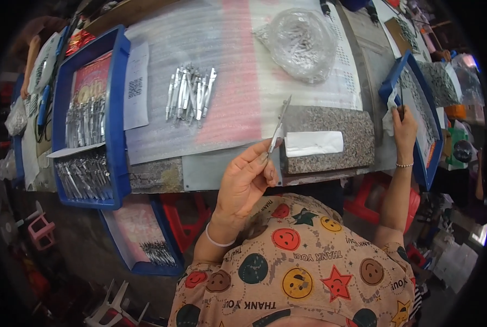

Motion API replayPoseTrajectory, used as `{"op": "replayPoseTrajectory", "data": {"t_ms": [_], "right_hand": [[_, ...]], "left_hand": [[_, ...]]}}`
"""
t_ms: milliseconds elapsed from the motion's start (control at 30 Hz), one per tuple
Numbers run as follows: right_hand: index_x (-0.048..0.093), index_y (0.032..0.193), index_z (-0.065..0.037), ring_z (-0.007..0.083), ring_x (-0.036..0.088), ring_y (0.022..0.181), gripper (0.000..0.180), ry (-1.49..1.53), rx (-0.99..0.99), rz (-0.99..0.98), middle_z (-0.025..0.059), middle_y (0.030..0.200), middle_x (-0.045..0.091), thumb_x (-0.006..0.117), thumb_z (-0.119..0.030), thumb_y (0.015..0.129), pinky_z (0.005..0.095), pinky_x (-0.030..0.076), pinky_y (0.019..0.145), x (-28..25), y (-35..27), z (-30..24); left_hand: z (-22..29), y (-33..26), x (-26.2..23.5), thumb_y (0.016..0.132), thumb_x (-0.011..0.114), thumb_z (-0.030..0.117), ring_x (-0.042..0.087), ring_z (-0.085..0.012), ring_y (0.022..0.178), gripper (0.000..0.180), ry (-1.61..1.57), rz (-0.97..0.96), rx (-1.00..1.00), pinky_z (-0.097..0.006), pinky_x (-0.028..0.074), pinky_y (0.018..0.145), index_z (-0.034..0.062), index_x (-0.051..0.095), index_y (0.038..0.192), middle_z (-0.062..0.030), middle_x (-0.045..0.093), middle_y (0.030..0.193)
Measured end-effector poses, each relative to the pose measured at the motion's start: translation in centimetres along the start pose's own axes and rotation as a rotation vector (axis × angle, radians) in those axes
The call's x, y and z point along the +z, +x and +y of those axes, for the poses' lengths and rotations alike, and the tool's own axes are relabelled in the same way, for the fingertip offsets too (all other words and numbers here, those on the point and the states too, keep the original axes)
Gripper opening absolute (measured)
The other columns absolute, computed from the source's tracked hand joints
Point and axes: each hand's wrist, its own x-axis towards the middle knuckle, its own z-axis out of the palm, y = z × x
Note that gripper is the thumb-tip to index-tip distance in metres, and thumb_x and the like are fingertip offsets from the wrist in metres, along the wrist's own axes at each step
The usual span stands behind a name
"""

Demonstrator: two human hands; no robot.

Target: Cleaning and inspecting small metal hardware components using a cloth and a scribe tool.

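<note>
My left hand (248, 177) is closed, pinching a slim silvery metal piece (279, 126) between thumb and fingers. The piece points up and away, just left of a speckled stone slab (331, 117). On that slab lies a folded white cloth or paper (314, 144). Farther right, my right hand (406, 133) reaches to the edge of a blue tray (430, 122), its fingers curled around a thin dark stick (401, 95). A crumpled white tissue (389, 111) sits beside those fingers. A loose pile of similar silvery pieces (189, 95) rests on bubble wrap ahead of my left hand.
A clear bag of small pale parts (302, 46) lies at the far middle. At left, a blue tray (121, 114) holds rows of silvery pieces; a lower blue bin (140, 270) stands beneath it. Red stools (186, 215) are under the table. Another person's arm (32, 60) shows far left.
</note>
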Motion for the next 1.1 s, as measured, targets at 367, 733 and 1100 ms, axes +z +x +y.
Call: {"op": "replayPoseTrajectory", "data": {"t_ms": [367,733,1100], "right_hand": [[0.056,0.078,-0.004,0.0040,0.042,0.044,0.032,1.190,0.248,-0.326,0.0022,0.066,0.058,0.055,-0.029,0.098,0.0184,0.030,0.040,-3.5,-5.0,-6.5],[0.059,0.107,-0.006,0.0050,0.049,0.043,0.071,2.732,-0.237,-0.997,0.0023,0.068,0.061,0.066,-0.068,0.073,0.0196,0.034,0.038,0.4,-8.0,-14.5],[0.048,0.118,0.011,0.0061,0.044,0.040,0.090,2.563,-0.086,-0.945,0.0186,0.080,0.061,0.062,-0.068,0.076,0.0198,0.038,0.035,1.6,-9.2,-15.6]], "left_hand": [[8.9,0.8,-4.0,0.097,0.051,0.009,0.056,-0.0084,0.070,0.035,1.001,0.506,0.607,-0.022,0.048,0.067,-0.0034,0.052,0.129,-0.0024,0.060,0.077],[11.9,5.7,-4.9,0.092,0.049,0.005,0.056,-0.0144,0.057,0.032,1.820,0.591,0.702,-0.031,0.045,0.056,-0.0005,0.061,0.121,-0.0081,0.057,0.062],[10.8,4.6,-5.5,0.087,0.058,0.008,0.063,-0.0353,0.070,0.024,2.159,0.512,0.916,-0.043,0.047,0.063,-0.0011,0.064,0.109,-0.0207,0.065,0.082]]}}
